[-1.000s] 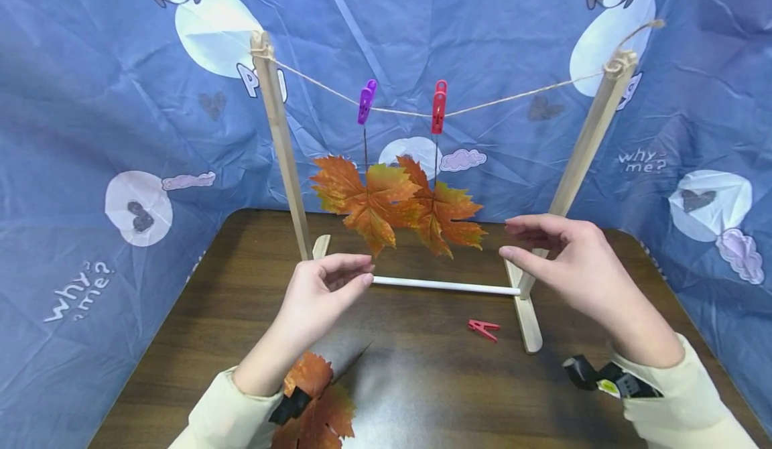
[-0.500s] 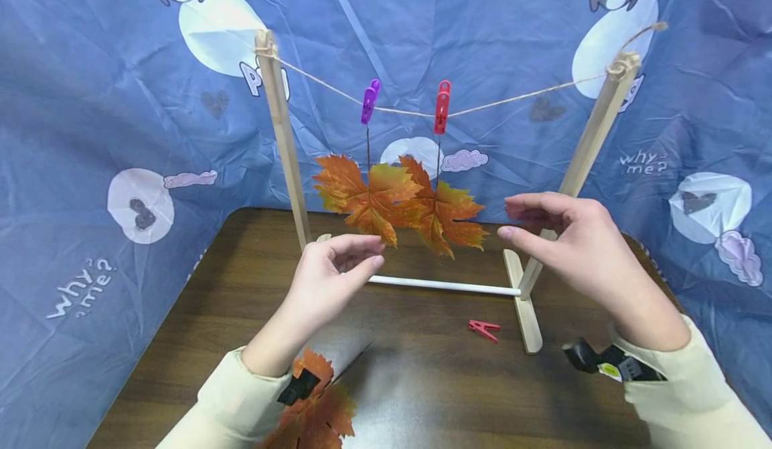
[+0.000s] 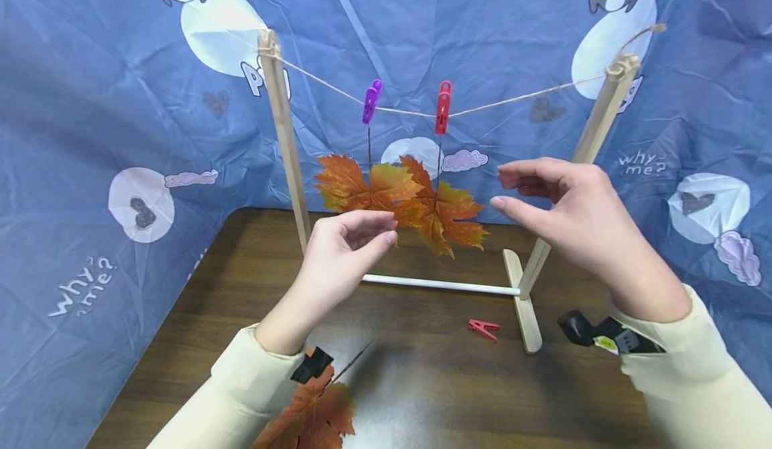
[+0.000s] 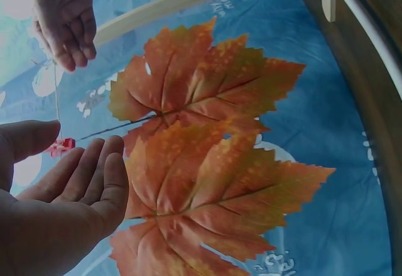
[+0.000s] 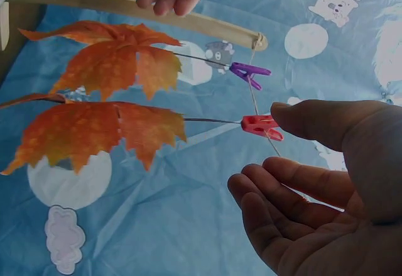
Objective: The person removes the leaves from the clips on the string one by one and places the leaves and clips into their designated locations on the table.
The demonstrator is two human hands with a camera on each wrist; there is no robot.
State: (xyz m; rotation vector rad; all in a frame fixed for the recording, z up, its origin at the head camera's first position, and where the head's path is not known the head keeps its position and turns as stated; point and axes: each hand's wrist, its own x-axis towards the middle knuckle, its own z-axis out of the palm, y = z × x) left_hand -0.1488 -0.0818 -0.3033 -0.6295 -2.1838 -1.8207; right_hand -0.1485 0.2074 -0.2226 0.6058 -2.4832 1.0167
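Two orange maple leaves hang by their stems from a twine line: the left leaf under a purple clothespin, the right leaf under a red clothespin. My left hand is raised in front of the left leaf, overlapping its lower part in the head view, fingers loosely bent and holding nothing. To the right of the leaves my right hand hovers with thumb and fingers apart, likewise holding nothing. The right wrist view has both clothespins gripping the twine and stems.
Wooden posts hold the twine, joined low down by a white rod. A loose red clothespin lies on the brown table near the right foot. Another maple leaf lies front left, partly under my left sleeve. Blue printed cloth hangs behind.
Both hands have risen, the left also shifting slightly right toward the leaves. The hanging leaves and clothespins stay in place, and the loose clothespin has not moved.
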